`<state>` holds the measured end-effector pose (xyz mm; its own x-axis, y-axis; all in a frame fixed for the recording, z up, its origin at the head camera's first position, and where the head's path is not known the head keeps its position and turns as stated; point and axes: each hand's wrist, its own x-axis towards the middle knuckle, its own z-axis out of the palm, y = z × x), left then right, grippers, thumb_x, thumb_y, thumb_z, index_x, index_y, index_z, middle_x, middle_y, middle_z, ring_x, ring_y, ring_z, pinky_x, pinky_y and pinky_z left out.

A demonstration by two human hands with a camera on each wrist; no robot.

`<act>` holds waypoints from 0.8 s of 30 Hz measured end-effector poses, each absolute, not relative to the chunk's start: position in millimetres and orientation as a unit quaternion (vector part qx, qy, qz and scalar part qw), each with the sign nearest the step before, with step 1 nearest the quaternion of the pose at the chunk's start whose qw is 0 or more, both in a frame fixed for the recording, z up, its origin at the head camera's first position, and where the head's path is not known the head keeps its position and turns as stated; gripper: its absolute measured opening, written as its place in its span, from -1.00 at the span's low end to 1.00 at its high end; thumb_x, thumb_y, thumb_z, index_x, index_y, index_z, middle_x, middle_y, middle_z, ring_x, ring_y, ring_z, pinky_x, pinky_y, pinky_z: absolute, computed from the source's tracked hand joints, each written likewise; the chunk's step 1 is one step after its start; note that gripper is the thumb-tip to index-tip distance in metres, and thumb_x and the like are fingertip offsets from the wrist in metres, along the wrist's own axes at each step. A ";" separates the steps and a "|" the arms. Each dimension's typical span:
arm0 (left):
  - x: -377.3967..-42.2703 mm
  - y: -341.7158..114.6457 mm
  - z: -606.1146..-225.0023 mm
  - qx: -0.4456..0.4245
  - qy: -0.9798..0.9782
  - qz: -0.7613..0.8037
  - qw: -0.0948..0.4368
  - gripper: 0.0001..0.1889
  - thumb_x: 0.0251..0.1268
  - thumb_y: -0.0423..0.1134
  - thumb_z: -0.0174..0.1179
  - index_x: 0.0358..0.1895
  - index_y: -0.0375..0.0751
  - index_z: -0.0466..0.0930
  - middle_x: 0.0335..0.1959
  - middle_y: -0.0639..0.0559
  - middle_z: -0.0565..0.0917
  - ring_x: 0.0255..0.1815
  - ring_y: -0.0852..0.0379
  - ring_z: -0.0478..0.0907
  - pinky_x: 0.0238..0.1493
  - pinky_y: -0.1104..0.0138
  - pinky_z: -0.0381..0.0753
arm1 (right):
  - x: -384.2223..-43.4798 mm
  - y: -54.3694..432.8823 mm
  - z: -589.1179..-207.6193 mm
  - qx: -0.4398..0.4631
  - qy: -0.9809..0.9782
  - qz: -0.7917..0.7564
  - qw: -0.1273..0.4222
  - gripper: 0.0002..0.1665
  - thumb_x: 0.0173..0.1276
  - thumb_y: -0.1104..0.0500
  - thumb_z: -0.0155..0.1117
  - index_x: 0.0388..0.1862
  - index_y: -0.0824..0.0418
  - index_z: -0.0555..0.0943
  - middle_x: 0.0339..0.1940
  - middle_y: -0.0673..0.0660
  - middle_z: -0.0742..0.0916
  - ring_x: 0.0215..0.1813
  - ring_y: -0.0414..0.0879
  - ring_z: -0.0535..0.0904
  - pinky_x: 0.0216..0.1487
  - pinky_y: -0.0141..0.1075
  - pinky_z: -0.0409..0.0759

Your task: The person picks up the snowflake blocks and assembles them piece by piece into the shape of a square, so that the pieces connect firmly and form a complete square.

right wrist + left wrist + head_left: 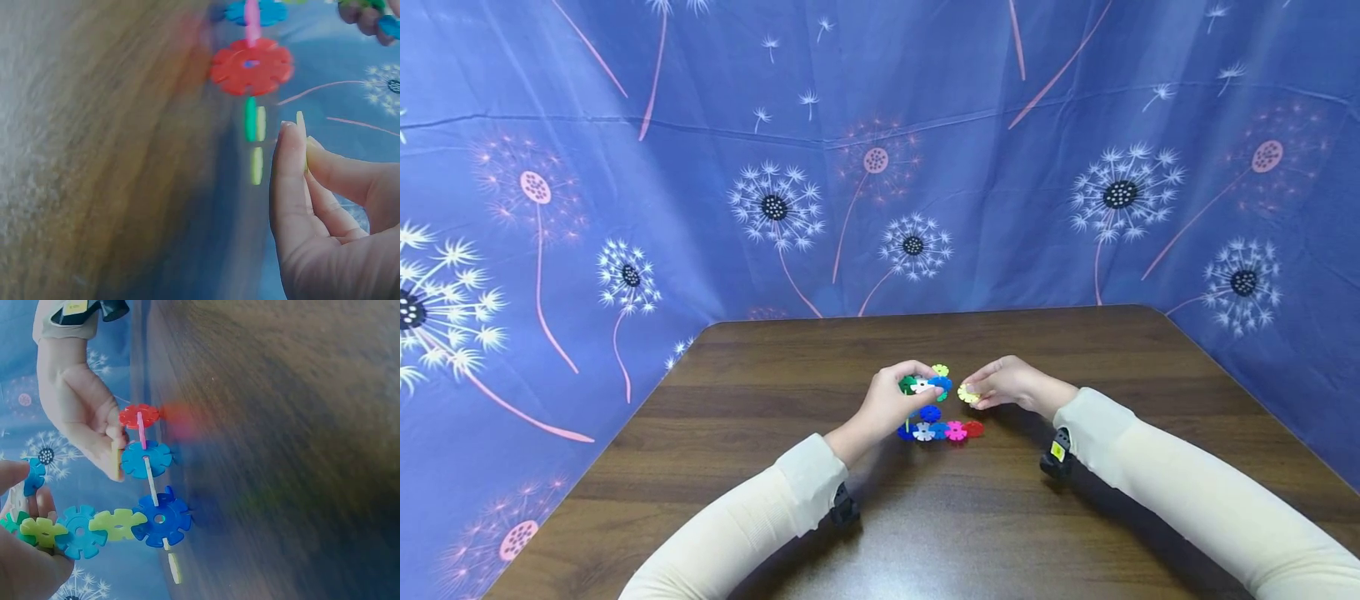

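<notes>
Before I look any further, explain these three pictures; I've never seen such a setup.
There is no machine, just a person's two bare hands. The wide picture comes from a camera worn on the head, looking forward and down at a brown table. The other two come from small cameras on the wrists, one each; they look turned sideways, so the tabletop runs up the picture. The left hand holds the upper part of a structure of colourful flower-shaped discs joined together; its lower row ends in a red disc. The right hand pinches a single pale yellow disc, apart from the rest. A green disc also lies on the table. Behind hangs a blue dandelion-print cloth.
</notes>
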<state>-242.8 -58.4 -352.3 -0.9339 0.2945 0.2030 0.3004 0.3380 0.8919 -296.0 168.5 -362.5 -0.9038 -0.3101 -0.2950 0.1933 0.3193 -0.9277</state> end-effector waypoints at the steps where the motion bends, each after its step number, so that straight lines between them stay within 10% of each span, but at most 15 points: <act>1: -242.5 -58.3 -351.8 -0.182 -0.818 -0.545 0.003 -0.84 0.20 -0.17 0.36 -0.16 -0.02 0.68 -0.14 0.01 0.70 -0.44 0.28 0.58 -0.36 0.40 0.62 | -294.6 169.5 -359.8 -0.042 0.778 -0.588 0.219 -0.59 0.34 0.40 0.21 0.10 0.64 0.47 -0.41 0.08 0.72 -0.40 -0.16 0.69 -0.24 -0.33 0.70; 24: -241.8 -59.6 -352.9 -0.191 -0.816 -0.545 0.025 -0.83 0.20 -0.16 0.36 -0.16 -0.06 0.67 -0.21 0.01 0.71 -0.47 0.27 0.56 -0.36 0.42 0.63 | -260.3 160.8 -321.1 -0.086 0.725 -0.643 0.232 -0.54 0.36 0.36 0.20 0.14 0.65 0.42 -0.36 0.09 0.75 -0.31 -0.12 0.72 -0.12 -0.28 0.69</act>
